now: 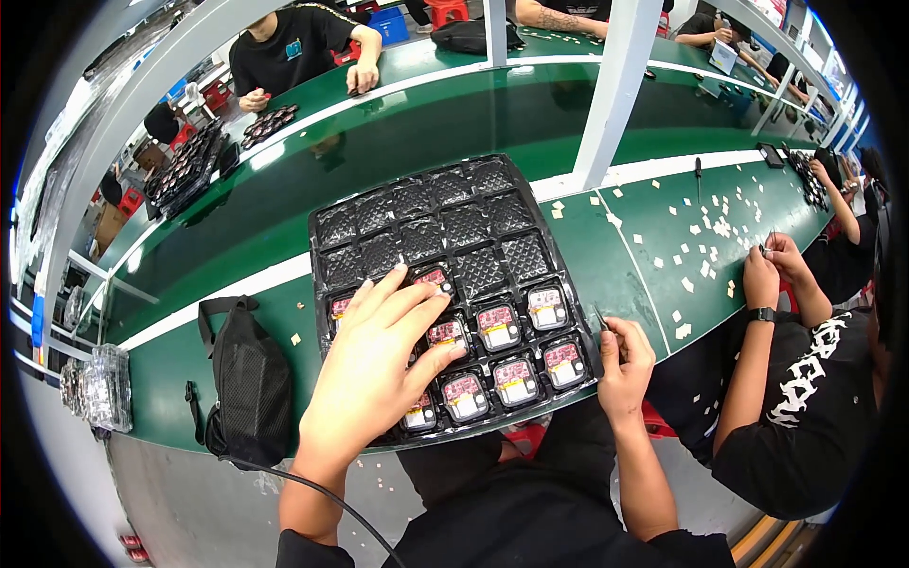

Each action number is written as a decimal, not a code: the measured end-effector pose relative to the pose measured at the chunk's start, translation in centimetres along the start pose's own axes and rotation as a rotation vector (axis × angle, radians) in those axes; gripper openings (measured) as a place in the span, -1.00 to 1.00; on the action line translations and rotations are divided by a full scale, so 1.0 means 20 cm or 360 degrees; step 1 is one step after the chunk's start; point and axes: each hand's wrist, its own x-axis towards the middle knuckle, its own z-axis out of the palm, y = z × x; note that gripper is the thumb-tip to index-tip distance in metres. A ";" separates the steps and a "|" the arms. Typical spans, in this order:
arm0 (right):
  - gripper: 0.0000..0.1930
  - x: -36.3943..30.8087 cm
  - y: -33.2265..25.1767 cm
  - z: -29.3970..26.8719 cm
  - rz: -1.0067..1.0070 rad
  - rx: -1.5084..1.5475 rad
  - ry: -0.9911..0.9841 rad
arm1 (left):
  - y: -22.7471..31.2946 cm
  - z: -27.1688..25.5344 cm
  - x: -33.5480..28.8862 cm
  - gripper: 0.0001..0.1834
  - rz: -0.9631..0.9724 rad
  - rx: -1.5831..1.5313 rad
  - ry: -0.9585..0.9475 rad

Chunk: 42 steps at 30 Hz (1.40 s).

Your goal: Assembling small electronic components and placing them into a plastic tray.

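Observation:
A black plastic tray [481, 273] lies before me on the green bench, tilted a little. Its far rows of pockets are bare. The nearer pockets hold several small rounded-square devices [497, 327] with red, white and yellow faces. My left hand [374, 355] spreads over the tray's left part, fingers stretched out and hiding some devices; whether the fingertips touch one I cannot tell. Beside the tray's near right corner, my right hand [625, 369] is closed around a thin pointed metal tool, probably tweezers [600, 320], its tip toward the tray.
A black bag [251, 379] lies left of the tray, near stacked clear plastic trays [106, 383]. Small pale scraps [720, 227] and a screwdriver [699, 168] lie to the right. A white post [615, 95] rises beyond the tray. A co-worker [805, 379] sits close on my right; others sit opposite.

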 end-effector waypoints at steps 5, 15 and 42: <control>-0.88 0.00 0.00 -0.01 0.0016 -0.0020 -0.0004 | -0.04 -0.03 -0.11 -0.24 -0.0102 -0.0494 0.0482; -0.86 0.02 -0.02 -0.02 -0.0018 -0.0068 -0.0052 | -0.40 0.38 -0.54 -0.68 -0.0939 -0.1341 0.2051; -0.84 0.01 -0.05 0.02 -0.0151 -0.0201 -0.0141 | -0.45 0.70 -0.64 -0.64 -0.1038 -0.1280 0.1680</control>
